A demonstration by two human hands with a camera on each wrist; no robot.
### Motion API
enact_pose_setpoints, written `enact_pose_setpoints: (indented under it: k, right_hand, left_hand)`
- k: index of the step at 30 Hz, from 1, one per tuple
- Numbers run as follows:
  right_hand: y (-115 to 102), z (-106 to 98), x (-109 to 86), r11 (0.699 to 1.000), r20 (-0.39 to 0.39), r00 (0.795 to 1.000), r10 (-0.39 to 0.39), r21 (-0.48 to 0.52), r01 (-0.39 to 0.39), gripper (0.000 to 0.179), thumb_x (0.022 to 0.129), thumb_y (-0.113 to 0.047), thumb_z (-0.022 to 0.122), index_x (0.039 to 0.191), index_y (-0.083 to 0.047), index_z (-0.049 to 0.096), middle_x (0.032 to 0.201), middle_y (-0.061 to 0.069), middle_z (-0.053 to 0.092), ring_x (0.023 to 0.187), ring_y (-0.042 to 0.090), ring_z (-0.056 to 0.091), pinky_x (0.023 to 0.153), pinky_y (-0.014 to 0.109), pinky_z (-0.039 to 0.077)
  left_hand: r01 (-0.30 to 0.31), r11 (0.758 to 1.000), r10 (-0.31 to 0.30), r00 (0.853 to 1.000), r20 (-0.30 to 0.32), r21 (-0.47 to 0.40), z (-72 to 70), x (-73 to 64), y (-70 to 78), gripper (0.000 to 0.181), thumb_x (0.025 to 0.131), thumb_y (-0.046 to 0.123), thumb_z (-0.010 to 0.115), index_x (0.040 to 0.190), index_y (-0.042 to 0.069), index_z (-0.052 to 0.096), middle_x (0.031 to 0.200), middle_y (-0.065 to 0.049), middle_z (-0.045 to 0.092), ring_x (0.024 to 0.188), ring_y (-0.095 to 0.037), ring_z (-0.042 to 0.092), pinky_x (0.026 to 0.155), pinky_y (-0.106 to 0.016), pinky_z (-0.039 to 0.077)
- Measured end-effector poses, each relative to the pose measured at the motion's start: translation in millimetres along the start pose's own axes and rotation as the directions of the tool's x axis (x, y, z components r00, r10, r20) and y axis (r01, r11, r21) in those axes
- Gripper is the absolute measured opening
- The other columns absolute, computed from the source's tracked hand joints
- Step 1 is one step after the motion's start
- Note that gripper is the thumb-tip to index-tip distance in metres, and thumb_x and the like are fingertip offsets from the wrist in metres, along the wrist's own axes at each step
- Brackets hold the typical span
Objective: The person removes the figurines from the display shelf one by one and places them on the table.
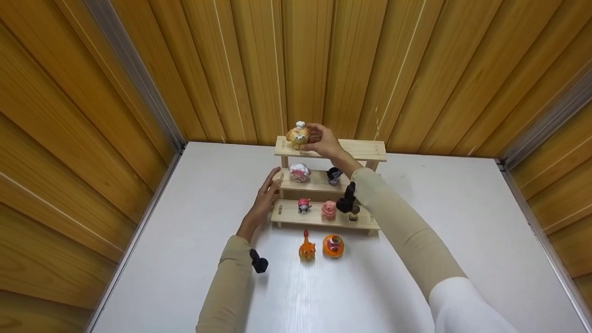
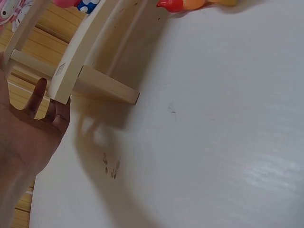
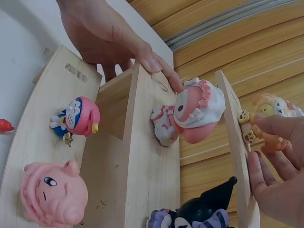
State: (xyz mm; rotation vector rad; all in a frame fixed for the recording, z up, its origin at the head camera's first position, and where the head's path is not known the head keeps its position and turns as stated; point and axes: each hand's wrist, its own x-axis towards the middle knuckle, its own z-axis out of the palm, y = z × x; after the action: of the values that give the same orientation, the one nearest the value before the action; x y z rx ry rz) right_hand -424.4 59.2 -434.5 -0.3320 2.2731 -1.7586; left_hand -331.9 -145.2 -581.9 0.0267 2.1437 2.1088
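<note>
A person's right hand pinches an orange figurine in a white hat between thumb and fingers, the grip opened only to the toy's width, its feet at the left part of a pale wooden stand's top board. Just below the grip, on the middle board, sit a pink figure in a white hood and, to its right, a black figure. Lower and to the left, the left hand rests extended fingers against the stand's end, holding no toy. On the bottom board below the grip stand a red-hooded figure, a round pink one and a small dark-topped one. Farther down, on the white table, an orange figure with a red-tipped tail lies beside a round orange one. The glossy tabletop, dark-smudged near the left hand, spreads widely on both sides of the grip. Yellow-brown wood-grain panels rise behind it and at either side, grey metal rails marking the corners.
</note>
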Motion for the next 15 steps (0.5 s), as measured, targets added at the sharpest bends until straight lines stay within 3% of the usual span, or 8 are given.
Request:
enact_pose_setpoints:
  k: [15]
  right_hand:
    - [0.8,7.2,3.6,0.993,-0.055,0.997,-0.06,-0.101,0.055,0.068,0.087,0.005,0.075,0.148,0.004,0.046,0.141,0.025,0.056,0.121,0.031,0.057,0.109,0.038,0.046]
  left_hand:
    - [-0.044,0.998,0.046,0.999,0.028,-0.038,1.6,2.2,4.4,0.051,0.112,0.038,0.037,0.162,0.034,0.026,0.164,-0.016,0.028,0.14,-0.038,0.047,0.112,-0.055,0.042]
